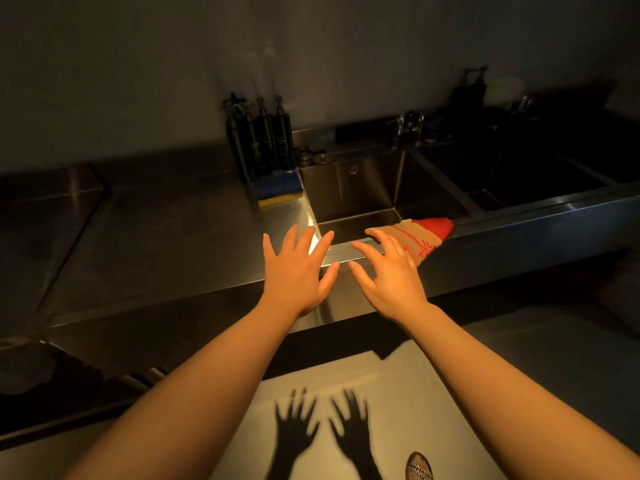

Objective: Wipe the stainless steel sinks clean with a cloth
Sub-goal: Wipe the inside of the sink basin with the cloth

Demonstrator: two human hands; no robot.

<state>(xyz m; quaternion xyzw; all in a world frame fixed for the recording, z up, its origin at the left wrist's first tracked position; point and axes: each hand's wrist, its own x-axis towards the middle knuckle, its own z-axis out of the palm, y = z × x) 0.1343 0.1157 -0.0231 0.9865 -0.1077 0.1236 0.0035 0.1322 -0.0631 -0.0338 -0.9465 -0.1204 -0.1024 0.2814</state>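
Cloth (pixel 420 237), beige w/ red end & red print, lies over front rim of sink (pixel 349 188), at 1 o'clock from R hand (pixel 388 275). L hand (pixel 294 268) & R hand are spread, holding nothing. Basin is open; sponge (pixel 277 194) & bottles (pixel 259 143) stand at its 10 o'clock corner.

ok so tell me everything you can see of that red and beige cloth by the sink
The cloth is a soft woven piece, beige with thin red lines and a red printed mark, ending in a solid red band at its right tip. It lies crumpled and tapering on the front rim of the steel sink, by the near right corner of the left basin, partly hanging down the front. The right hand, fingers spread, overlaps its left end; whether it touches cannot be told.
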